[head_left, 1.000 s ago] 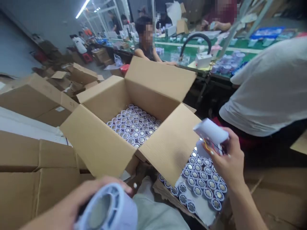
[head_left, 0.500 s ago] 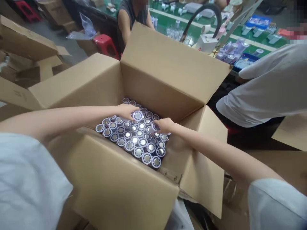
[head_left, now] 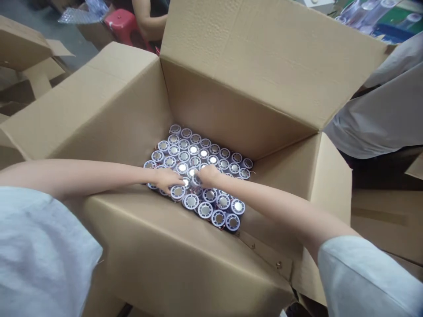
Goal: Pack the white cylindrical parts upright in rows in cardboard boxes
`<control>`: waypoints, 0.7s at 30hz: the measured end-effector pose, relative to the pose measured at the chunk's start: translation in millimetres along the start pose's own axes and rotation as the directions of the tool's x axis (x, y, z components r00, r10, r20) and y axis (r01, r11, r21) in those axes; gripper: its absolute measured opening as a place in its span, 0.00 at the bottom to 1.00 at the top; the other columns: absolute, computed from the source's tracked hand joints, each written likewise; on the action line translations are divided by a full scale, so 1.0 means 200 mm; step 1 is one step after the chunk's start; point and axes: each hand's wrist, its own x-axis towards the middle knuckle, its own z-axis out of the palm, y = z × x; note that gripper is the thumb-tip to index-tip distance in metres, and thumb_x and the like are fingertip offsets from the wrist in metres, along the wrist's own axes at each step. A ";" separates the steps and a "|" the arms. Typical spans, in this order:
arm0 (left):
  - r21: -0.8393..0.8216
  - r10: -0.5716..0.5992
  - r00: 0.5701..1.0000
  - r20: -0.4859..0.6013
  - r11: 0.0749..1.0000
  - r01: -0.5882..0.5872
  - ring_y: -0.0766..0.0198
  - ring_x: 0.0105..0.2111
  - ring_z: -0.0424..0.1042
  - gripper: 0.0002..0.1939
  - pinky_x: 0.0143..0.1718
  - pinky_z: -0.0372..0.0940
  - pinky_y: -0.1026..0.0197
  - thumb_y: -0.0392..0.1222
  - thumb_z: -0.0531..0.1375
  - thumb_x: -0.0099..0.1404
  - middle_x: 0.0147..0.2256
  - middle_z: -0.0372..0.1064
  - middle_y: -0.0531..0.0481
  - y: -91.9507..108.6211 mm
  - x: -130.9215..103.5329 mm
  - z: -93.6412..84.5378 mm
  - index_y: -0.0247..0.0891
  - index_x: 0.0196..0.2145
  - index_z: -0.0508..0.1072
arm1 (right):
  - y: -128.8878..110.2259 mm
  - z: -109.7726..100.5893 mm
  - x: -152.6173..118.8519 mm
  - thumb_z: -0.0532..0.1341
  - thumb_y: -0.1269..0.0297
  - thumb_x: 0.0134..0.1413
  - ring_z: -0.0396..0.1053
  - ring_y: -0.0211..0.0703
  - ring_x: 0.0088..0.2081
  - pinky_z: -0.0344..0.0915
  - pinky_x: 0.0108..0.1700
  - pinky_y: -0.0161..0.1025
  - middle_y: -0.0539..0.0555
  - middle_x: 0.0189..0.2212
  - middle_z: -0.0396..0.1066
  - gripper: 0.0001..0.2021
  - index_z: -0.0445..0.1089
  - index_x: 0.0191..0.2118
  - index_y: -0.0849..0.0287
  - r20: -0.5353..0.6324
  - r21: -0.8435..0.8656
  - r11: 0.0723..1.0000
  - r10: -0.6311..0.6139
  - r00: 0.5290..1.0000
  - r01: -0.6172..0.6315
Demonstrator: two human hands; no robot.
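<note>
A large open cardboard box (head_left: 205, 246) stands before me, with rows of upright lilac cylinders (head_left: 205, 210) on its floor. Each has a round silver disc in its ribbed top, and thin wires show between some of them. My left hand (head_left: 166, 179) is closed around one lilac cylinder (head_left: 177, 192) by the box's near wall. Just to its right, my right hand (head_left: 209, 176) grips another cylinder (head_left: 197, 179) among the rows. The fingertips of my right hand are partly hidden, and both forearms cover some of the cylinders.
Raised flaps surround the box, the tall far flap (head_left: 264, 53) highest. A person in a pale top (head_left: 380, 114) is close on the right. Beyond the box are another person's arm (head_left: 147, 22), a red stool (head_left: 124, 24) and more clear lilac tubes (head_left: 366, 15). Other cartons (head_left: 23, 44) lie left.
My view has tilted down and closer to the box. Both hands, each with a cylinder, have come lower and nearer among the rows; the left is now at the near side.
</note>
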 end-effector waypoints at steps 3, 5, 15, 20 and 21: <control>-0.012 0.050 0.998 0.029 0.999 -0.049 0.51 0.43 0.69 0.28 0.41 0.61 0.59 0.43 0.66 0.47 0.45 0.69 0.43 0.01 0.01 0.04 0.44 0.47 0.69 | -0.06 0.00 0.05 0.64 0.61 0.50 0.69 0.58 0.46 0.64 0.43 0.47 0.65 0.42 0.72 0.26 0.62 0.56 0.62 0.071 -0.076 0.990 -0.110 0.991 0.116; -0.023 0.113 0.992 0.057 0.993 -0.112 0.50 0.43 0.69 0.28 0.41 0.61 0.58 0.40 0.67 0.46 0.45 0.70 0.42 0.03 0.02 0.05 0.44 0.47 0.70 | -0.07 -0.01 0.06 0.67 0.61 0.47 0.69 0.59 0.46 0.64 0.43 0.48 0.64 0.43 0.72 0.29 0.63 0.56 0.61 0.123 -0.078 0.977 -0.188 0.975 0.198; -0.088 0.099 0.986 0.135 0.992 -0.087 0.47 0.51 0.65 0.42 0.46 0.61 0.58 0.40 0.68 0.43 0.56 0.61 0.38 0.00 0.00 0.01 0.40 0.57 0.62 | 0.05 -0.08 0.08 0.63 0.52 0.50 0.68 0.55 0.48 0.66 0.44 0.45 0.58 0.49 0.70 0.25 0.68 0.53 0.54 0.213 0.139 0.983 -0.147 0.966 0.119; -0.080 0.032 0.997 0.073 0.996 -0.026 0.49 0.47 0.67 0.31 0.46 0.61 0.57 0.42 0.67 0.43 0.49 0.67 0.40 -0.09 -0.10 -0.03 0.38 0.47 0.68 | 0.03 -0.11 0.12 0.53 0.55 0.59 0.69 0.55 0.46 0.66 0.43 0.45 0.63 0.47 0.69 0.19 0.68 0.49 0.61 -0.023 0.311 0.944 0.121 0.992 -0.108; -0.077 0.000 0.998 0.067 0.997 0.005 0.49 0.46 0.67 0.32 0.46 0.61 0.57 0.42 0.67 0.42 0.48 0.66 0.40 -0.11 -0.12 -0.02 0.37 0.47 0.67 | 0.00 -0.11 0.14 0.52 0.56 0.59 0.68 0.54 0.47 0.66 0.43 0.45 0.62 0.48 0.69 0.19 0.67 0.49 0.62 -0.090 0.342 0.934 0.138 0.986 -0.100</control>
